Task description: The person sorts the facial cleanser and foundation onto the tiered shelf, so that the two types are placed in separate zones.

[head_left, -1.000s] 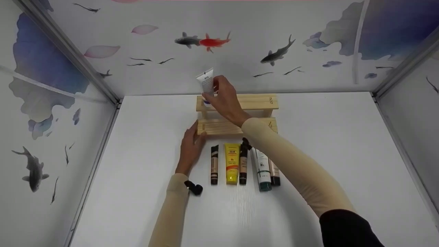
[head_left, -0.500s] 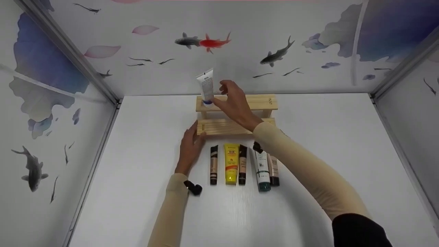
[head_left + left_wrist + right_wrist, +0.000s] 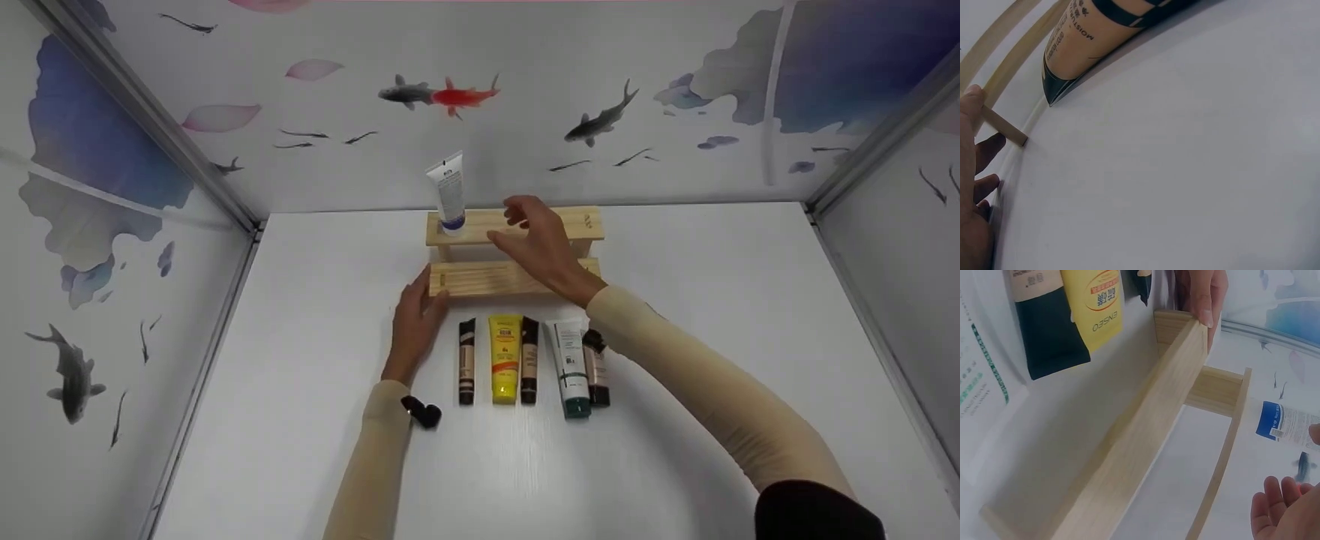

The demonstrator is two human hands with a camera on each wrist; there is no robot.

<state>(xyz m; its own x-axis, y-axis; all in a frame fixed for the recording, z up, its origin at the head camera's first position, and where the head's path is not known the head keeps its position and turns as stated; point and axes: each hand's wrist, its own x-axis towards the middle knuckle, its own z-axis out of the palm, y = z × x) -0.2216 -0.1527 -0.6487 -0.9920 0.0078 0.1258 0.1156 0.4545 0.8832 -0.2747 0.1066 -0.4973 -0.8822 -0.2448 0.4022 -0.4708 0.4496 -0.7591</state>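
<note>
A two-step wooden rack (image 3: 480, 279) stands near the back wall. My left hand (image 3: 415, 330) holds the left end of its lower step, thumb (image 3: 972, 98) on top and fingers down the side. On the left of the upper step a white squeeze tube (image 3: 451, 193) stands upright on its blue-banded cap end, slightly tilted. My right hand (image 3: 546, 247) is over the rack, right of that tube and apart from it, fingers loosely bent with nothing between them. In the right wrist view the tube's blue band (image 3: 1269, 421) shows beyond the right fingers (image 3: 1275, 498).
In front of the rack lie a slim brown-and-black tube (image 3: 466, 361), a yellow tube (image 3: 505, 360), another brown-and-black tube (image 3: 529, 361), a white tube with a green cap (image 3: 571, 369) and a beige tube (image 3: 598, 371). Printed walls (image 3: 510, 165) enclose the white table (image 3: 300, 315).
My right hand has let go of the white tube and drawn back right and toward me; the tube stays standing on the upper step. My left hand keeps its place on the rack.
</note>
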